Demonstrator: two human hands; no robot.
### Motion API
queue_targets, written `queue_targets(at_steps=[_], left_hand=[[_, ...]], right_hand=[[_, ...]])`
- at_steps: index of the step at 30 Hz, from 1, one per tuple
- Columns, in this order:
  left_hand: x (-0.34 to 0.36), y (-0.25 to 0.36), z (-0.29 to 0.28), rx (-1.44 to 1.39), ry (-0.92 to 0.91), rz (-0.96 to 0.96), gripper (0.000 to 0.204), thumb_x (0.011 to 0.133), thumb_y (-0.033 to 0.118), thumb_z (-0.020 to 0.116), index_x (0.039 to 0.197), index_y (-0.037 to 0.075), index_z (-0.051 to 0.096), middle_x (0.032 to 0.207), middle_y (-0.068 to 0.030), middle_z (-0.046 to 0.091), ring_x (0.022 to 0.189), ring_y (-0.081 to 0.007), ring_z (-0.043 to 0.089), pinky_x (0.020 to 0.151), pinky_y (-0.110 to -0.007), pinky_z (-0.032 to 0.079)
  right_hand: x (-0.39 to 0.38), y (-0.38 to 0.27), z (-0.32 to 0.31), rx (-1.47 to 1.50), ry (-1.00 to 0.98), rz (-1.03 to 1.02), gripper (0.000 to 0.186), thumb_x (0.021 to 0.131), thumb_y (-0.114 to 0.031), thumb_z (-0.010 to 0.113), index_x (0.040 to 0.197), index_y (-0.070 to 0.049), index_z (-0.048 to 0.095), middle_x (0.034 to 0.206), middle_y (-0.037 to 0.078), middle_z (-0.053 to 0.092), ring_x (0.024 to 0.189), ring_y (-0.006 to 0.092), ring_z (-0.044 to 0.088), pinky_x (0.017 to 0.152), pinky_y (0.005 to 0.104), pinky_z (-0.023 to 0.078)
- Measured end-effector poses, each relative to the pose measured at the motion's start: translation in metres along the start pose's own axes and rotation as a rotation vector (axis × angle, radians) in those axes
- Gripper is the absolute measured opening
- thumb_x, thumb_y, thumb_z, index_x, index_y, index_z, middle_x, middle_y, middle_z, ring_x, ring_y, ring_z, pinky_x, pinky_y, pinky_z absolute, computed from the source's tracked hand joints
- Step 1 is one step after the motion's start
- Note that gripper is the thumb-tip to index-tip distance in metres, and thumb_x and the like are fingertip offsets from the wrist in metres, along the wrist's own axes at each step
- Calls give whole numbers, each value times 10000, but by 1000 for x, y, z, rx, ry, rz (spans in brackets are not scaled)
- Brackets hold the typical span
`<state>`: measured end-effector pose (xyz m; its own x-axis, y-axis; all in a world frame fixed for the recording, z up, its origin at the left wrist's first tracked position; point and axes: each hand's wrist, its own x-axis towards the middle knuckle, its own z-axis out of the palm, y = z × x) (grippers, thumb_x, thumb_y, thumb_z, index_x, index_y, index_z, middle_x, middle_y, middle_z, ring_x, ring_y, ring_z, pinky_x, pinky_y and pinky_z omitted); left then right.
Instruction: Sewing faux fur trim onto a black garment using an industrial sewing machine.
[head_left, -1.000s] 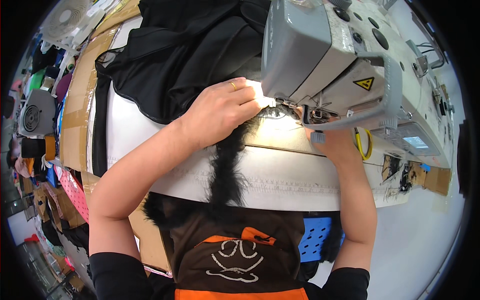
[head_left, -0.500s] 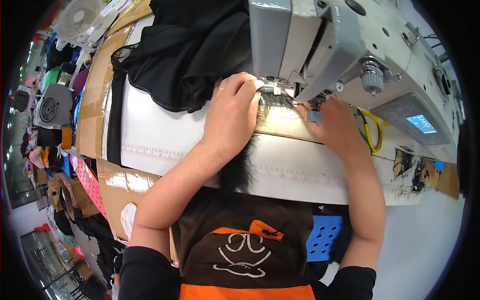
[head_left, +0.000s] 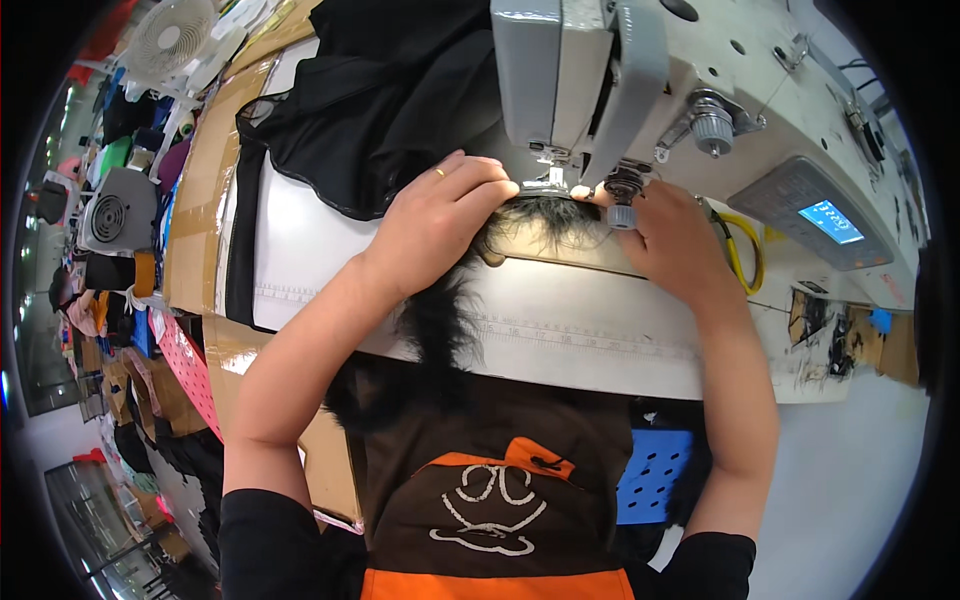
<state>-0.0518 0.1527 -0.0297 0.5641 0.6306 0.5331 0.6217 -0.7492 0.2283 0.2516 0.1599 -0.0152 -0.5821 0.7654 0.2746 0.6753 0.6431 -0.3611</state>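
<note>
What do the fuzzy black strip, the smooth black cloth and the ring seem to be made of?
Fuzzy strip: probably fur, real or faux; long loose hairs stick out.
Black cloth: a smooth, supple fabric, fibre unclear; soft folds with faint sheen.
Ring: likely metal, gold-toned, judging by its yellow gleam.

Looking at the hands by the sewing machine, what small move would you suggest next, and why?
I would probably ease the black fur trim slightly along at the presser foot, since its upper edge lies close to the foot and the left hand and right hand are at either side of it.
</note>
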Motion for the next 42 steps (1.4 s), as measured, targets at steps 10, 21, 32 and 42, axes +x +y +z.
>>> queue_targets(at_steps=[10,21,32,42], left_hand=[[0,-16,-3,-146,-46,59,235,920,31,700,1148,85,717,1174,-50,717,1100,-275,724,1088,-454,569],[19,-21,-2,-72,-166,138,215,947,92,656,1158,84,693,1209,-53,700,1123,-263,704,1013,-368,585],[25,-23,9,-52,-68,173,226,926,61,665,1148,70,704,1112,-44,680,1072,-238,700,959,-343,607],[24,-22,8,-125,-88,107,215,893,69,659,1100,56,719,1154,-34,681,1099,-250,694,1055,-385,581]], right_hand=[[-3,17,25,-17,-12,126,288,951,-380,802,1086,-126,786,934,116,733,870,349,687,768,454,523],[-16,19,-6,-127,-188,421,378,1036,-468,652,1229,-166,768,1034,145,781,943,415,738,792,486,593],[-26,46,-16,-257,-390,613,459,963,-412,574,1240,-85,740,1148,233,761,1110,420,721,977,477,571],[30,-1,-35,-323,-758,1165,792,996,-713,357,1431,-115,641,1409,245,670,1362,442,596,1177,426,427]])
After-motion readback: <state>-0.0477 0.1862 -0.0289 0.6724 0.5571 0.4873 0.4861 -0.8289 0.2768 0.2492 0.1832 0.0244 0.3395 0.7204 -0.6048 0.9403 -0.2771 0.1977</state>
